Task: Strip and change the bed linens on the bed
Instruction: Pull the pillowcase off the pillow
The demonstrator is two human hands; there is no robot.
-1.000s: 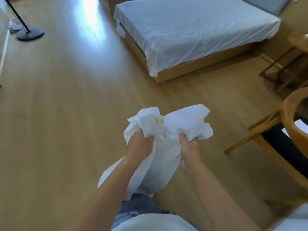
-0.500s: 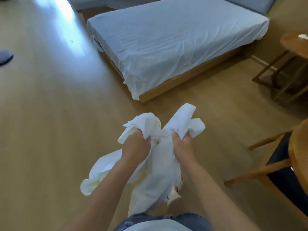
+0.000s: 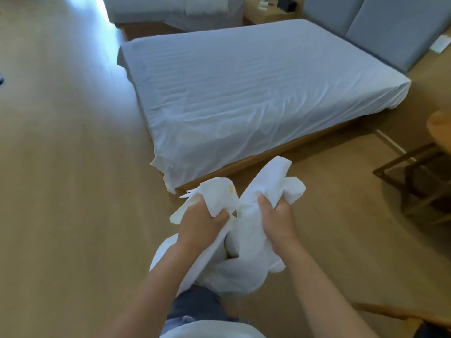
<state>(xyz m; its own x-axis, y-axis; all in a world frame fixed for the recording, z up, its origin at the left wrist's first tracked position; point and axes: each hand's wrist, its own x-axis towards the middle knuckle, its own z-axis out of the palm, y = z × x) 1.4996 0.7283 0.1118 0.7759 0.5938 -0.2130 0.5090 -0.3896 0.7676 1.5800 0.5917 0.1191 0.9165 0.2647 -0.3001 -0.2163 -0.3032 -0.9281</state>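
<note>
While gripped, linen [image 3: 249,223] near bed corner [image 3: 178,167].

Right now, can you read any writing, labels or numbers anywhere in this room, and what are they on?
Yellow mark on the white cloth gripped by the left hand: too blurred to read.
Small items on the bedside table: too small to read.
No other text shows.
</note>
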